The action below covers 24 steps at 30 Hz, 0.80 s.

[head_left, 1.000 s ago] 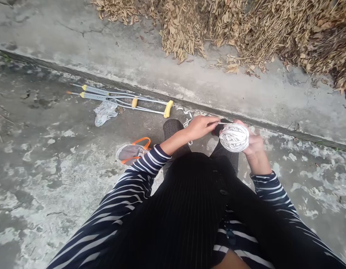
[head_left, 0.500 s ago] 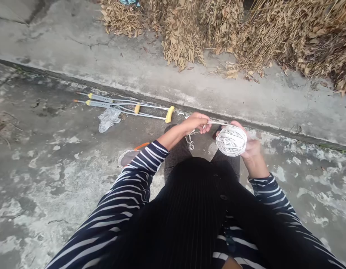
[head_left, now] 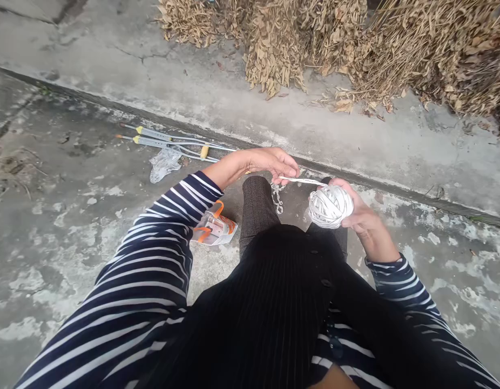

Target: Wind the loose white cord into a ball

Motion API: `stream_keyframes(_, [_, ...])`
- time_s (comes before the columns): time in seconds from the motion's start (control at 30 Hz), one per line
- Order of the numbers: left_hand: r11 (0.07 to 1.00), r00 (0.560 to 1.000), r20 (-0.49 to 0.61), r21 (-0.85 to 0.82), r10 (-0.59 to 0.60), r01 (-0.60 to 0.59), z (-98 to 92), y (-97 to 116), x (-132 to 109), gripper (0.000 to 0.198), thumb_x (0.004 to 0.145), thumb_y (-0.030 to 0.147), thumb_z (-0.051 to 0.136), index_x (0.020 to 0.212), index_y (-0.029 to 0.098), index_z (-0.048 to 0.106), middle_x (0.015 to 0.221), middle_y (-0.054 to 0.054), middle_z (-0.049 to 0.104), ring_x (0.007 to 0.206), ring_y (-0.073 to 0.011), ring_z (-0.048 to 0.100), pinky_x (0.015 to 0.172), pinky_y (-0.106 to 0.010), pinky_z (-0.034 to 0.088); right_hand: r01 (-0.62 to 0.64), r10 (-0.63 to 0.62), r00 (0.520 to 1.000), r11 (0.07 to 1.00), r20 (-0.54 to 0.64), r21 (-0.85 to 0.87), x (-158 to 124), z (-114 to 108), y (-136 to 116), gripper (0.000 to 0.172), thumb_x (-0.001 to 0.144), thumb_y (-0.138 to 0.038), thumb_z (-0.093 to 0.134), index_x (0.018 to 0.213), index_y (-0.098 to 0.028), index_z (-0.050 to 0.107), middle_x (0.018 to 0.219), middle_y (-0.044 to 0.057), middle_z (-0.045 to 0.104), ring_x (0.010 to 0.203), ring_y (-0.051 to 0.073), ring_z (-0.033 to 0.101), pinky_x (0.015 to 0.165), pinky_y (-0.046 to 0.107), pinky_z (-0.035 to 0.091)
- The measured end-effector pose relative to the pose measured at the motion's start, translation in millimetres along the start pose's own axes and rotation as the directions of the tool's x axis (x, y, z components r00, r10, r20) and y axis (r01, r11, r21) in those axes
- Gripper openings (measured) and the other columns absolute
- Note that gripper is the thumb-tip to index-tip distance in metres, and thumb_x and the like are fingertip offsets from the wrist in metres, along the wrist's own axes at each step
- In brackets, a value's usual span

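Observation:
A ball of white cord point(head_left: 330, 206), flat and ribbon-like, rests in my right hand point(head_left: 360, 213), whose fingers curl round its far and right sides. From the top of the ball a short taut strand point(head_left: 304, 180) runs left to my left hand point(head_left: 270, 162), which pinches it between thumb and fingers. Below the left hand, a looped length of white cord point(head_left: 278, 199) hangs between my knees. Where its upper end goes is hidden by the hand.
A pair of crutches point(head_left: 185, 141) with yellow parts lies on the concrete beyond my left forearm, beside a crumpled clear plastic bag point(head_left: 164, 163). A white bag with orange handles point(head_left: 215, 227) stands by my left leg. Dry leaves point(head_left: 274, 48) cover the raised ledge point(head_left: 234, 100).
My left hand has shifted a little left and away from me. The ball has turned in my right hand. The orange-handled bag shows more from behind my left arm.

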<state>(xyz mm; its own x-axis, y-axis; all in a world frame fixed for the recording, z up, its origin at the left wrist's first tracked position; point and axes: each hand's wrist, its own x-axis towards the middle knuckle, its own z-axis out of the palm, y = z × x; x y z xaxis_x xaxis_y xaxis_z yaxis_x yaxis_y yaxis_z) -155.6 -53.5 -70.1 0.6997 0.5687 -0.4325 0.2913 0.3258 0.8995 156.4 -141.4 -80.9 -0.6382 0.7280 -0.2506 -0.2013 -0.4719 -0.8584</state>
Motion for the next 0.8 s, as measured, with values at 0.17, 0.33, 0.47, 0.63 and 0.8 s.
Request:
stream_keyframes(0.17, [0.979, 0.996, -0.063, 0.199, 0.057, -0.043, 1.1, -1, -10, 0.015, 0.064, 0.025, 0.092, 0.069, 0.019, 0.079, 0.060, -0.004, 0.067, 0.054, -0.0158, 0.063, 0.059, -0.030, 0.051, 0.005, -0.005, 1.000, 0.999, 0.003, -0.051, -1, 5, 2, 0.090, 0.039, -0.027, 0.104, 0.119, -0.029, 0.064, 0.125, 0.003, 0.069, 0.108, 0.023, 0.068, 0.091, 0.032, 0.059])
stream_keyframes(0.33, [0.994, 0.989, -0.114, 0.058, 0.095, -0.089, 3.6, -1, -10, 0.018, 0.075, 0.030, 0.080, 0.063, 0.017, 0.075, 0.062, -0.005, 0.069, 0.056, -0.0147, 0.064, 0.061, -0.028, 0.052, 0.057, -0.045, 0.995, 0.987, 0.086, -0.148, -1, 13, 0, 0.081, 0.048, -0.027, 0.102, 0.121, -0.029, 0.064, 0.130, 0.004, 0.066, 0.114, 0.024, 0.065, 0.095, 0.034, 0.057])
stream_keyframes(0.47, [0.994, 0.994, -0.028, -0.027, 0.104, -0.105, 11.1, -7, 12, 0.026, 0.080, 0.037, 0.077, 0.066, 0.015, 0.074, 0.072, -0.010, 0.074, 0.064, -0.0169, 0.070, 0.063, -0.029, 0.055, 0.167, -0.131, 0.980, 0.953, 0.152, -0.254, -1, 23, -13, 0.075, 0.057, -0.029, 0.100, 0.122, -0.031, 0.063, 0.129, 0.004, 0.064, 0.116, 0.025, 0.063, 0.095, 0.036, 0.056])
stream_keyframes(0.63, [0.999, 1.000, 0.012, -0.037, 0.020, -0.019, 19.5, -21, 42, 0.034, 0.080, 0.042, 0.085, 0.064, 0.014, 0.073, 0.070, -0.013, 0.072, 0.059, -0.0175, 0.069, 0.054, -0.029, 0.051, 0.200, -0.241, 0.971, 0.802, 0.002, -0.563, -7, 27, -37, 0.074, 0.057, -0.030, 0.100, 0.121, -0.030, 0.064, 0.123, 0.004, 0.061, 0.116, 0.025, 0.058, 0.099, 0.036, 0.052])
stream_keyframes(0.8, [0.989, 0.995, -0.018, -0.107, 0.101, -0.103, 17.7, -19, 23, 0.038, 0.080, 0.051, 0.088, 0.077, 0.015, 0.077, 0.063, -0.008, 0.066, 0.048, -0.0124, 0.056, 0.048, -0.028, 0.044, 0.177, -0.260, 0.965, 0.760, -0.042, -0.625, -21, 21, -44, 0.072, 0.057, -0.034, 0.099, 0.120, -0.031, 0.065, 0.124, 0.005, 0.060, 0.116, 0.027, 0.057, 0.100, 0.038, 0.053])
